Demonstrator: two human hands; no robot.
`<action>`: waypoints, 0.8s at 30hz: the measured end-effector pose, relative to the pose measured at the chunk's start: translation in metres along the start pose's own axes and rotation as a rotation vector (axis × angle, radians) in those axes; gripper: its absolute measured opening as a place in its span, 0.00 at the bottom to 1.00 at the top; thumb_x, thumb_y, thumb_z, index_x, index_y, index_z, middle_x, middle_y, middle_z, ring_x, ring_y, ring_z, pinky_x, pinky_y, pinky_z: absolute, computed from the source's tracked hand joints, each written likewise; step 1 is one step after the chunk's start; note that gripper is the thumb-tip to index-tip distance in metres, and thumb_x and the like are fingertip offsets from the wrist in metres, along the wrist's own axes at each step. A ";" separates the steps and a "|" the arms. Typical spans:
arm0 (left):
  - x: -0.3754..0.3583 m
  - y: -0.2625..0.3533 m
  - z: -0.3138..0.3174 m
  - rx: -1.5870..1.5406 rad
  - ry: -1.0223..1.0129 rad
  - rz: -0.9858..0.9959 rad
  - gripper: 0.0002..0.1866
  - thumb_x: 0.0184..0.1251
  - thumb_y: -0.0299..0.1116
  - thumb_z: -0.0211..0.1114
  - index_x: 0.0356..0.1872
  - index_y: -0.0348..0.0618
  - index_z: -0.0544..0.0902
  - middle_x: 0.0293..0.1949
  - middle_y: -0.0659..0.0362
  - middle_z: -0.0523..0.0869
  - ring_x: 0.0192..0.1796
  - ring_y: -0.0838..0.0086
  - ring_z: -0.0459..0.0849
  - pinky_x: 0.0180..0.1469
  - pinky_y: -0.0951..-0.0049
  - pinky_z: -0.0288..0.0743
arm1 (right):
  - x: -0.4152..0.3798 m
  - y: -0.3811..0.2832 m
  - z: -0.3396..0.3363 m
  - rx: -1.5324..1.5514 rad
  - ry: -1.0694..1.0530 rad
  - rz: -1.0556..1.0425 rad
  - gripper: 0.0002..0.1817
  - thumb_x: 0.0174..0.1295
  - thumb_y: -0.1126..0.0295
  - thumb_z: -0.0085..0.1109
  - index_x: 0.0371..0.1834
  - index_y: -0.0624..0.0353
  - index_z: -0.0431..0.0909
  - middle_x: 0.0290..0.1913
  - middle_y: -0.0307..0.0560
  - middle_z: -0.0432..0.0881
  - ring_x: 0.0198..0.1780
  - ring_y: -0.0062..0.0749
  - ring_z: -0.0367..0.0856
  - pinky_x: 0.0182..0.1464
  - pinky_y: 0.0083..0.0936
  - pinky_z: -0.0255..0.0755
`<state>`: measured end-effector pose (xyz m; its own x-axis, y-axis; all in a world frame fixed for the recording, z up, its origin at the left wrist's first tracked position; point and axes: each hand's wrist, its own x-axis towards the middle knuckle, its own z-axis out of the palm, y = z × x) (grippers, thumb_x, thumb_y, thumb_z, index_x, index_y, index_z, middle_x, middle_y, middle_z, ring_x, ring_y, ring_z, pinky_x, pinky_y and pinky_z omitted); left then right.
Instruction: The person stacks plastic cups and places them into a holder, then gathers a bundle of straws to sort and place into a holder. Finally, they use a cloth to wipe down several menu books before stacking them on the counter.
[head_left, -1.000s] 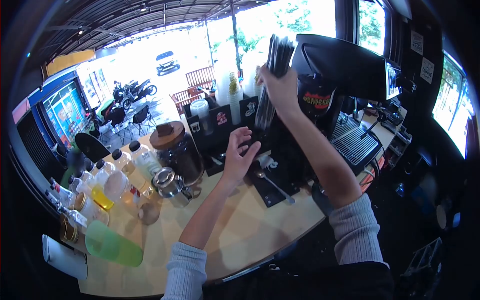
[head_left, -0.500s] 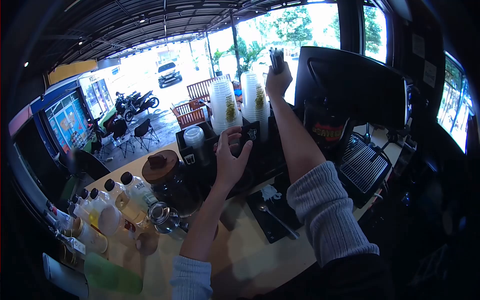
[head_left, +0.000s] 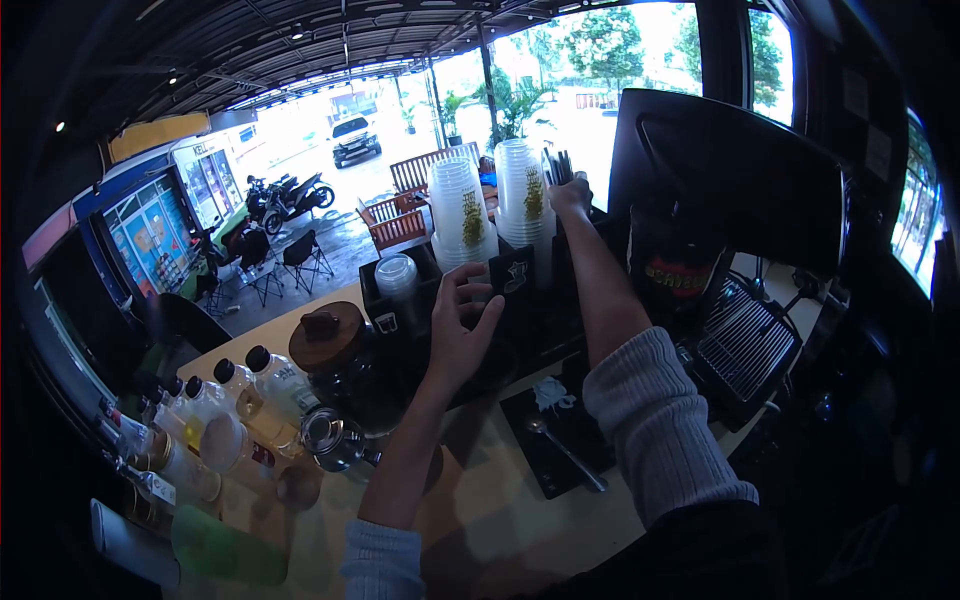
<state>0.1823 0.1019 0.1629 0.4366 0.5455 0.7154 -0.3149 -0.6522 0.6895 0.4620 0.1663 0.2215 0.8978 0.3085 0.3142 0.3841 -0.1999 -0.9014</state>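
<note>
My right hand [head_left: 571,196] is closed around a bundle of dark straws [head_left: 558,165], standing roughly upright at the back of a black cup organizer [head_left: 512,272]. The hand sits just right of a tall stack of clear plastic cups [head_left: 519,195] with gold print. Whether the straws' lower ends touch a compartment is hidden. My left hand [head_left: 461,328] is at the organizer's front, fingers curved and apart, thumb out, with nothing visible in it. Behind it rises a second cup stack [head_left: 460,210]. Clear lids [head_left: 396,272] fill the left compartment.
Left on the counter are a wooden-lidded jar [head_left: 325,335], several black-capped bottles [head_left: 270,375] and a metal pitcher [head_left: 328,432]. In front, a long spoon [head_left: 568,455] lies on a black mat [head_left: 530,450]. A dark machine with a drip grate [head_left: 745,335] stands right.
My right hand has come down with the straws, from above the cup stack to beside it. My left hand has barely moved. The view has shifted slightly.
</note>
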 end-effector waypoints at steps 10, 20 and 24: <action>-0.008 0.001 0.000 -0.041 -0.006 -0.031 0.22 0.56 0.26 0.62 0.52 0.37 0.68 0.48 0.56 0.73 0.43 0.77 0.77 0.41 0.78 0.74 | -0.009 -0.004 -0.012 0.110 -0.061 0.038 0.42 0.37 0.44 0.66 0.51 0.67 0.71 0.53 0.62 0.74 0.56 0.50 0.72 0.59 0.35 0.64; -0.018 0.010 -0.008 0.047 0.015 -0.032 0.22 0.56 0.29 0.63 0.52 0.40 0.69 0.48 0.56 0.75 0.45 0.74 0.77 0.43 0.76 0.74 | -0.009 -0.005 0.001 0.184 -0.024 0.035 0.38 0.54 0.38 0.46 0.49 0.67 0.74 0.52 0.62 0.74 0.56 0.49 0.72 0.59 0.39 0.62; -0.022 0.023 -0.016 0.183 0.012 -0.022 0.22 0.55 0.31 0.63 0.52 0.39 0.70 0.48 0.54 0.76 0.48 0.70 0.77 0.47 0.71 0.73 | -0.037 -0.015 0.004 0.224 0.332 -0.139 0.32 0.59 0.48 0.48 0.54 0.68 0.68 0.51 0.61 0.72 0.56 0.50 0.68 0.59 0.37 0.61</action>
<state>0.1515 0.0835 0.1647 0.4314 0.5659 0.7026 -0.1464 -0.7246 0.6735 0.4227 0.1614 0.2221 0.8753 -0.0052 0.4835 0.4833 0.0406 -0.8745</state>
